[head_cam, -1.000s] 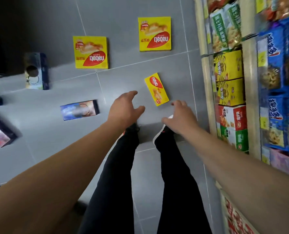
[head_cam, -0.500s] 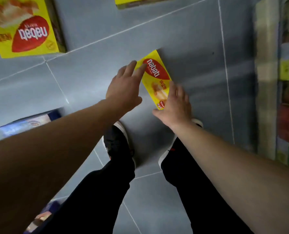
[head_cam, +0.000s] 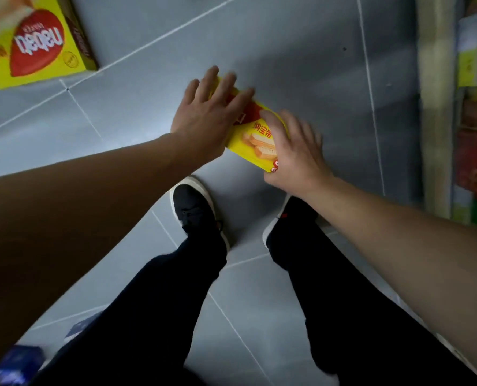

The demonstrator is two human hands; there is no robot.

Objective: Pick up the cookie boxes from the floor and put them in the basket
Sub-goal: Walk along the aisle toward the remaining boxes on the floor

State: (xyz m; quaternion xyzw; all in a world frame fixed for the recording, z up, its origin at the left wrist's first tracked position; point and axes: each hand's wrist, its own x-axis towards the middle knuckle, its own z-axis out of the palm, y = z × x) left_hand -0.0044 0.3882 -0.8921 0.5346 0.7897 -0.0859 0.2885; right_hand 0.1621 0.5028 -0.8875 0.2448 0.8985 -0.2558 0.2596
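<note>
We are early in the job, as far as we can judge. Our left hand [head_cam: 204,118] lies flat and spread over the far end of the small box [head_cam: 255,137], fingers extended across its top, while our right hand [head_cam: 293,154] wraps the near end, thumb over the printed face and fingers curling round the far edge. We read that as both hands taking hold, the right one closing on the box and the left one pressing rather than gripping. The box sits on the grey floor [head_cam: 301,65] just ahead of our shoes [head_cam: 195,210], or barely tilted off it (the blur makes that hard to tell).

What is left looks like most of the work. A large yellow box [head_cam: 37,43] lies on the floor well apart at the upper left, untouched, and something blue [head_cam: 12,363] shows at the lower left corner, too cropped and blurred for us to name. The basket is nowhere in view, so we cannot say whether anything is in it. A stocked shelf [head_cam: 437,107] runs along our right side.

Next, we think, comes the lift, then finding the basket.
</note>
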